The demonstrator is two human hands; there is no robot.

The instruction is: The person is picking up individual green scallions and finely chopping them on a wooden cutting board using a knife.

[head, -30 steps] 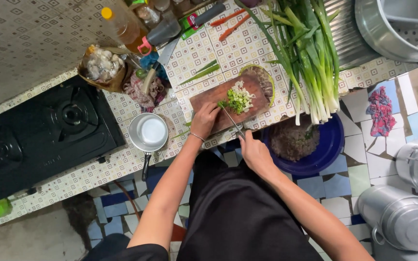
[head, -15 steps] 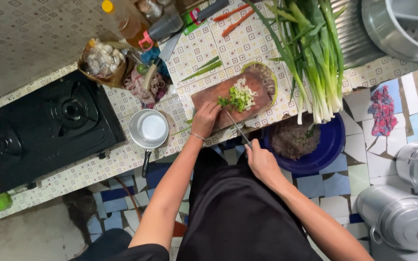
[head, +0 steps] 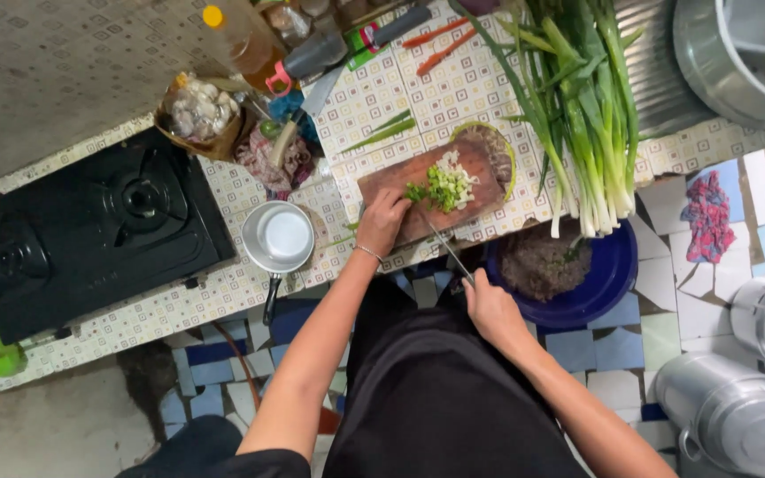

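Green chopped scallions (head: 444, 184) pile on the wooden cutting board (head: 480, 190), the left hand (head: 382, 221) pressing fingers-down beside them, the right hand (head: 489, 305) gripping a knife (head: 447, 250), while a large bunch of whole scallions (head: 577, 115) lies uncut on the counter (head: 223, 292).

Black top, bare forearms, perhaps a thin bracelet (head: 367, 252).

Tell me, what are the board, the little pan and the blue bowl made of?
The board looks like wood: reddish brown, matt, worn edges. The little pan looks like metal, maybe aluminium: dull silver rim, dark handle. The blue bowl seems to be plastic: even deep blue, soft sheen, though enamel can't be ruled out.
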